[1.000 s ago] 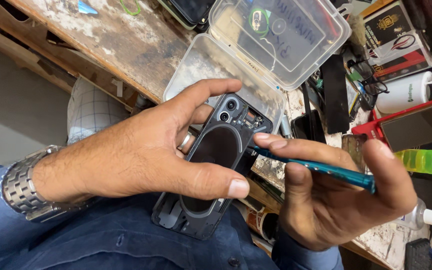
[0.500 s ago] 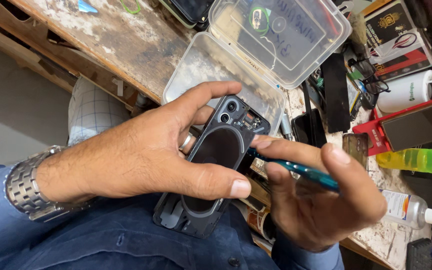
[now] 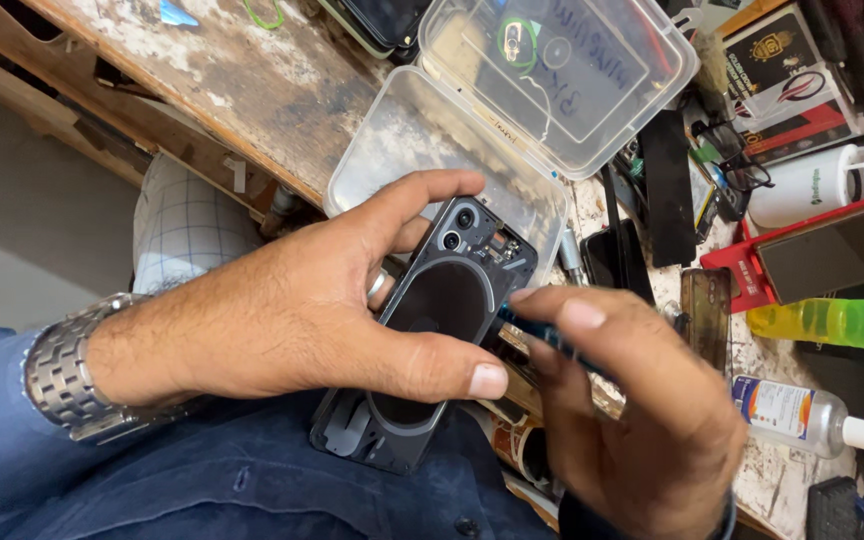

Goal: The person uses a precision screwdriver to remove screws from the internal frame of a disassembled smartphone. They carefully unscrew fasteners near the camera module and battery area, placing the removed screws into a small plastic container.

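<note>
I hold the dark phone (image 3: pixel 432 340) in my left hand (image 3: pixel 282 320), lifted above my lap and just in front of the worktop (image 3: pixel 252 90) edge. My left fingers (image 3: pixel 422 195) are wrapped around it: the forefinger curls over the top edge beside the 2 camera lenses, the thumb presses across the lower part of the round coil ring, and the rest grip from behind. The phone faces me back side up, and I judge the rear cover is already off, since the coil, the dark inner plates and the camera block lie bare.

My right hand (image 3: pixel 642 410) pinches a thin teal tool (image 3: pixel 542 335) between thumb and forefinger, the other fingers curled under. Its tip sits at the phone's right edge, about level with the coil's top; I cannot tell whether it touches a screw or only the frame.

So, as I read it, the opening is done and the inner work is early: the plates look in place.

Just beyond my left forefinger stands an open clear plastic box (image 3: pixel 512 110), its lid (image 3: pixel 592 70) thrown back. Past my right fingers lie a yellow-green bottle (image 3: pixel 832 322) and a small clear bottle (image 3: pixel 792 410).
</note>
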